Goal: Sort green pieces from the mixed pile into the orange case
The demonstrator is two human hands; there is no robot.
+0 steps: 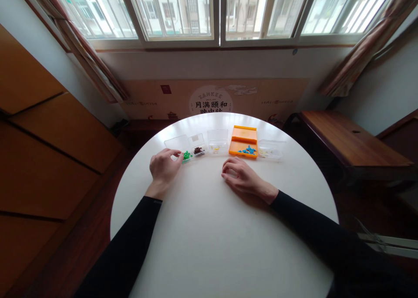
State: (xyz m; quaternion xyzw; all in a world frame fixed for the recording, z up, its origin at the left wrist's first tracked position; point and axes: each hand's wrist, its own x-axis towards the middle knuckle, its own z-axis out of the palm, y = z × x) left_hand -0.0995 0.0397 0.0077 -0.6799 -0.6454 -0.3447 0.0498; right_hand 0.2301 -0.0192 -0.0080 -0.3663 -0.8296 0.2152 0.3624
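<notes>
My left hand point(163, 167) is at the clear box point(176, 142) on the left, thumb and forefinger curved together beside the small green pieces point(187, 155). Whether a piece sits between those fingertips is too small to tell. On the white round table point(202, 237), my right hand point(241, 176) rests with its fingers curled and the tips of thumb and forefinger meeting. Anything in that pinch is too small to make out. Just beyond it stands an open orange case point(243, 133) with small blue pieces point(248, 150) in its near half.
Between my hands' boxes lie dark brown pieces point(198, 150) in a small clear box point(196, 140) and yellow pieces point(215, 148) in another clear box point(217, 136). A clear box point(276, 150) with pale pieces is at the right. A wooden bench point(349, 137) stands beyond the table's right side.
</notes>
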